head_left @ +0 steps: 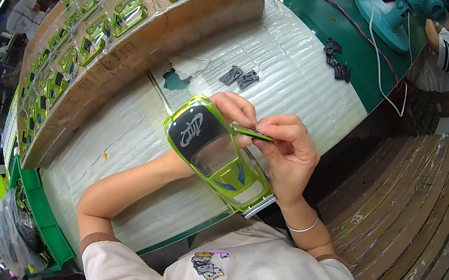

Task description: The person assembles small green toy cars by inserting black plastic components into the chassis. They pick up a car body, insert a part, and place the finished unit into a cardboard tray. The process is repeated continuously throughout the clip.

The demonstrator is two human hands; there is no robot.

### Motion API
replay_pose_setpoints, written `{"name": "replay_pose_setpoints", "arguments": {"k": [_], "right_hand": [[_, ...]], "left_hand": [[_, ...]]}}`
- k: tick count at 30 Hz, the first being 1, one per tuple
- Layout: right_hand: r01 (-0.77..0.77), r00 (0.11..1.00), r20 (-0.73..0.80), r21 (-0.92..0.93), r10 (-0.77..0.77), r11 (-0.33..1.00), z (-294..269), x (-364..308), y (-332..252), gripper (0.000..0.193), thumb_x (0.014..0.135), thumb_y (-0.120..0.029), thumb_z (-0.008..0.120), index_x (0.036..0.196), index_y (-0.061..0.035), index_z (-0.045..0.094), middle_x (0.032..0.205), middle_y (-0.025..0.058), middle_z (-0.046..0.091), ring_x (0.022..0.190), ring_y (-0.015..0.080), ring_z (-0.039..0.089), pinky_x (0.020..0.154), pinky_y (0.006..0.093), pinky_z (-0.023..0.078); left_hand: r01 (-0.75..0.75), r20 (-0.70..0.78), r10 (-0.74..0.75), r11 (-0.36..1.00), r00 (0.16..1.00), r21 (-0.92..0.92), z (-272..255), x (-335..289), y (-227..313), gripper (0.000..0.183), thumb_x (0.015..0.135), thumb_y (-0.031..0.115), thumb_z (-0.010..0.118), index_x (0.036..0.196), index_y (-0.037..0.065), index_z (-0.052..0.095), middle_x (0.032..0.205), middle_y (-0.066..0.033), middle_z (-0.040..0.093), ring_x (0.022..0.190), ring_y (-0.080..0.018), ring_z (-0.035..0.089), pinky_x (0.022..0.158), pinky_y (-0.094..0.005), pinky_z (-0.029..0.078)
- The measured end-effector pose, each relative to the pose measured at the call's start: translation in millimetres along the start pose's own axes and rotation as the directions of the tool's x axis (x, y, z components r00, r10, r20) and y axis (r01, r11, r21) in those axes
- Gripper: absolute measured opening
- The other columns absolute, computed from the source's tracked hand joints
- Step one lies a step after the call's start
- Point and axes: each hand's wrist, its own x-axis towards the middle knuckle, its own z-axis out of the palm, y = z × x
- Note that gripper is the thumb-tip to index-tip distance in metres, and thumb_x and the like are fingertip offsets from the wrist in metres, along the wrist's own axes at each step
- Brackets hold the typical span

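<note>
A lime-green toy car body [217,150] with a dark windscreen and blue hood decals is held at an angle in front of my chest. My left hand [231,107] reaches beneath it and grips it, the fingers showing at its far right side; the palm is hidden. At that side, my right hand [293,155] pinches a thin green piece [252,133], seen nearly edge-on, that looks like a car door. Whether this piece is attached to the body I cannot tell. Beyond the hands, small black plastic parts [238,77] lie on the foam-covered table [297,64].
A long cardboard box [153,31] of green car bodies in clear trays borders the table's far left. A green bin [39,209] stands near left. More black parts [337,58], cables and a teal fan [384,22] are at far right, near another person [444,61]. Flattened cardboard [406,220] is stacked right.
</note>
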Motion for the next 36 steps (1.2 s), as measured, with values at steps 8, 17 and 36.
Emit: {"name": "replay_pose_setpoints", "arguments": {"k": [8,17,36], "right_hand": [[0.134,0.991,0.032,-0.149,-0.131,0.98,-2,-1,0,0.016,0.073,0.001,0.068,0.085,-0.0011,0.059,0.083,0.0072,0.056,0.077,0.0151,0.057,0.067,0.0232,0.046],[0.072,0.996,-0.05,-0.135,-0.079,0.988,-4,-3,-1,0.021,0.063,0.001,0.075,0.081,-0.0044,0.063,0.074,0.0061,0.062,0.068,0.016,0.06,0.061,0.0249,0.048],[0.128,0.988,-0.051,-0.239,-0.144,0.963,1,1,0,0.025,0.064,0.003,0.074,0.086,-0.0036,0.063,0.078,0.0072,0.061,0.072,0.0165,0.06,0.064,0.0254,0.047]], "left_hand": [[-0.055,0.019,0.054,0.996,0.998,0.066,0,-3,-2,0.016,0.076,0.004,0.067,0.087,0.005,0.056,0.088,-0.0081,0.056,0.084,-0.0155,0.053,0.072,-0.0282,0.044],[-0.036,0.028,0.035,0.997,0.999,0.062,1,-4,-10,0.012,0.078,0.004,0.065,0.087,0.004,0.058,0.088,-0.0081,0.058,0.084,-0.0165,0.054,0.072,-0.0299,0.045],[-0.096,0.008,0.096,0.978,0.995,0.185,3,-4,-1,0.015,0.079,0.002,0.062,0.093,0.001,0.059,0.092,-0.0091,0.056,0.084,-0.0165,0.055,0.074,-0.028,0.045]]}}
